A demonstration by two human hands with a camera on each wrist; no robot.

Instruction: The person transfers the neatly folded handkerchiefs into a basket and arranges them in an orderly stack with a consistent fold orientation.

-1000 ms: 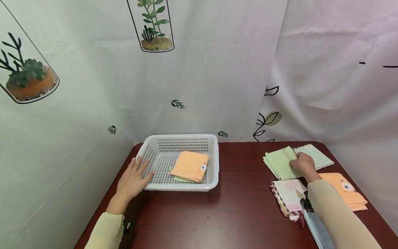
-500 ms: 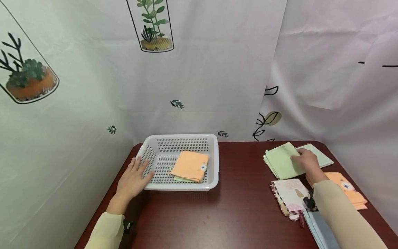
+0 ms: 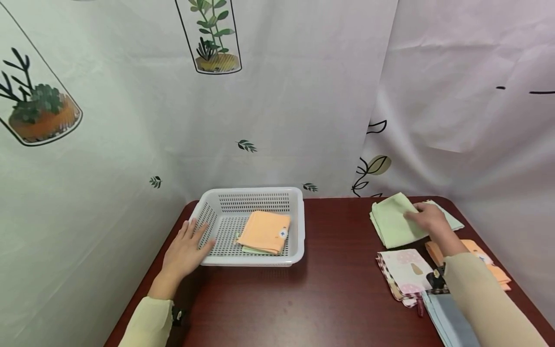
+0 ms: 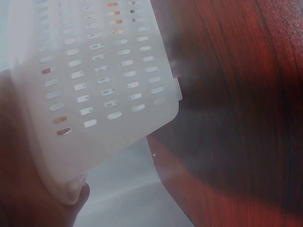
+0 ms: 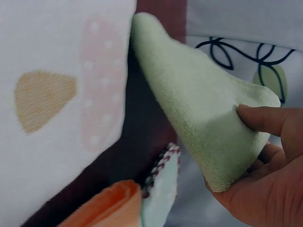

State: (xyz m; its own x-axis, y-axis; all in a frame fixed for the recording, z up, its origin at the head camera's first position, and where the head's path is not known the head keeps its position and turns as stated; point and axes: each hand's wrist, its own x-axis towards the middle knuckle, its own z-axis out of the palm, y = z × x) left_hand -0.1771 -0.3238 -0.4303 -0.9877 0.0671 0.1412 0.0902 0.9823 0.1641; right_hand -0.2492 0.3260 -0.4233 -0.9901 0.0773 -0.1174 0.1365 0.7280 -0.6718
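My right hand [image 3: 429, 221] pinches the right side of a folded light green towel [image 3: 394, 221] at the back right of the table. In the right wrist view the thumb lies over the green towel [image 5: 203, 104], with fingers beneath it. A pale mint towel [image 3: 446, 215] lies behind that hand. My left hand [image 3: 184, 253] rests with spread fingers on the left rim of a white perforated plastic basket [image 3: 251, 260]. Inside the basket, an orange towel [image 3: 265, 231] lies on a green one. The left wrist view shows the basket wall [image 4: 104, 80] and part of the hand.
Nearer me on the right lie a white-and-pink patterned towel pile [image 3: 405, 270], a blue towel [image 3: 451, 318] and an orange towel [image 3: 490, 262], partly under my right arm. The dark red table [image 3: 329, 289] meets a printed cloth backdrop [image 3: 303, 96] behind and at the sides.
My right hand has moved slightly right and back, and the green towel's right part has lifted and shifted with it. The left hand and basket have stayed put.
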